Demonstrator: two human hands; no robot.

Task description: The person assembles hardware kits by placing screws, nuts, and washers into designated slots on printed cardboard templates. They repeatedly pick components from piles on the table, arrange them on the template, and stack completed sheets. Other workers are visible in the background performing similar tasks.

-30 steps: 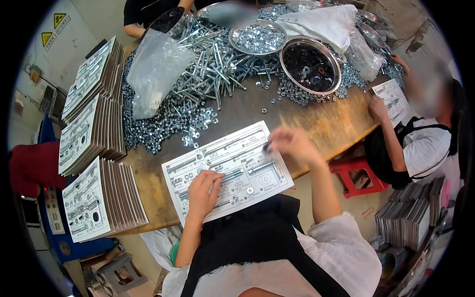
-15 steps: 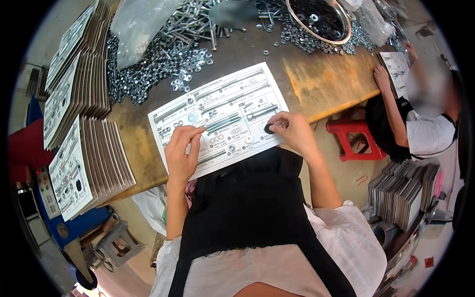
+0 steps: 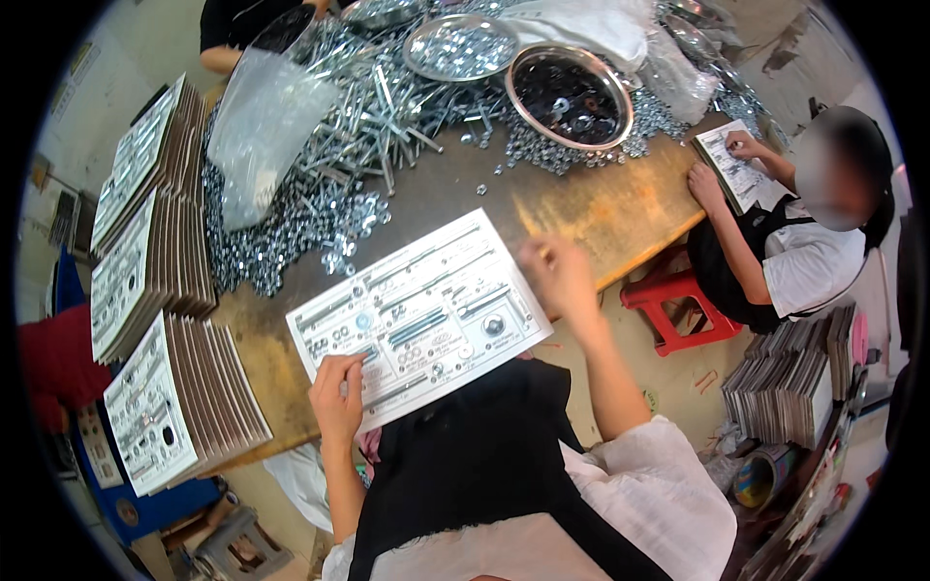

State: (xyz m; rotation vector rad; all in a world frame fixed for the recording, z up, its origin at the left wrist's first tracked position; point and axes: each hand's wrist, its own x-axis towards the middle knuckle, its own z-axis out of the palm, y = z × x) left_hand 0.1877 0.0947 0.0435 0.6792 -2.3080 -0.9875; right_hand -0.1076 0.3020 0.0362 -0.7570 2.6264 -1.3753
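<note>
A white printed card (image 3: 417, 363) with pictures of hardware lies at the table's front edge, slightly turned. My left hand (image 3: 336, 399) rests on its lower left part, fingers stretched out and fingertips beside small shiny bolts (image 3: 371, 355). Longer silvery rods (image 3: 417, 327) lie near the card's middle. A grey ring (image 3: 494, 324) shows toward the right; whether printed or real I cannot tell. My right hand (image 3: 562, 281) is in the air just past the card's right edge. Motion smears its fingers, so anything in them cannot be made out.
Loose nuts (image 3: 257, 257) and bolts (image 3: 387, 116) heap at the back. A metal bowl (image 3: 570, 140) holds dark washers. Stacked boards (image 3: 213, 387) stand at left. A co-worker (image 3: 814, 252) sits at right beside a red stool (image 3: 678, 310), with another board. A plastic bag (image 3: 262, 126) lies on the heap.
The head view has tilted upward, so the table sits lower. My right hand has lifted off the card; the black round piece under its fingers no longer shows there. My left hand shifted slightly.
</note>
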